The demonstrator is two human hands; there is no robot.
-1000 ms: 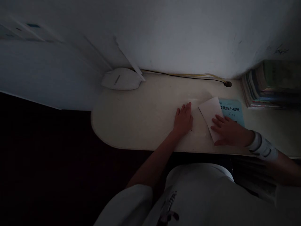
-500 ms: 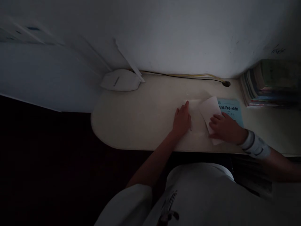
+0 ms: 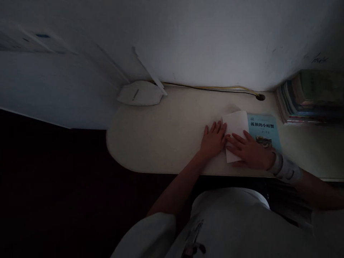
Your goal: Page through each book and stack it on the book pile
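A white sheet or flap (image 3: 236,123) lies flat on the desk, against the left edge of a blue book (image 3: 264,130) with dark printed characters and a picture. My right hand (image 3: 248,150) rests over the lower part of the white sheet and the book's lower left, its fingers spread. At the sheet's left edge, my left hand (image 3: 214,141) lies palm down with fingers apart, its fingertips close to those of my right hand. Whether the sheet is joined to the book cannot be made out.
A white router (image 3: 141,93) with antennas stands at the desk's back left. Yellow and black cables run along the wall to a round hole (image 3: 260,97). Stacked books (image 3: 309,96) stand at the right. The desk (image 3: 150,136) has a rounded left end.
The white sheet has come down flat and shifted left, showing more of the blue cover. My right hand has moved left and spread its fingers; my left hand has opened out beside the sheet.
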